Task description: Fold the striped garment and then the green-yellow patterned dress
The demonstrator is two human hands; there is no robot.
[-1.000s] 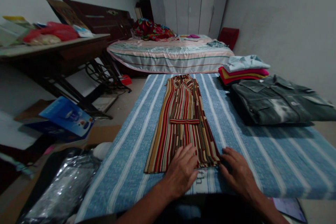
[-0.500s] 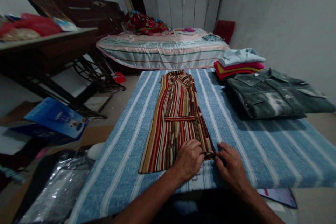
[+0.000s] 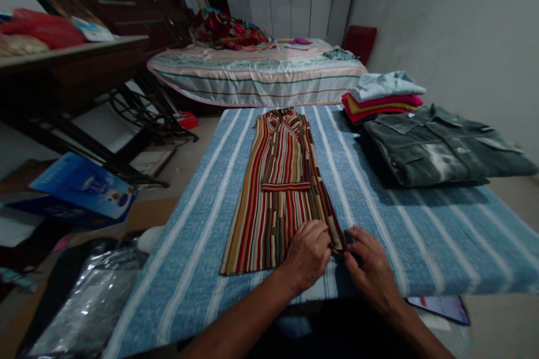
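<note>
A striped dress in red, tan, cream and brown lies long and narrow on a blue cloth with white stripes. Its gathered neck end points away from me and its hem lies near me. A striped band crosses its front. Over the near right corner, my left hand rests with curled fingers closed on the fabric at the hem. My right hand pinches the same corner from the right, thumb and fingers at its edge. The fingertips of my left hand are partly hidden.
To the right lie a folded dark green denim jacket and a stack of folded clothes. Beyond the table is a bed. On the left stand a sewing-machine table, a blue box and clear plastic packaging.
My left hand has shifted slightly right along the hem, closer to my right hand. Less of the bunched corner shows between them. The whole view has tilted a little.
</note>
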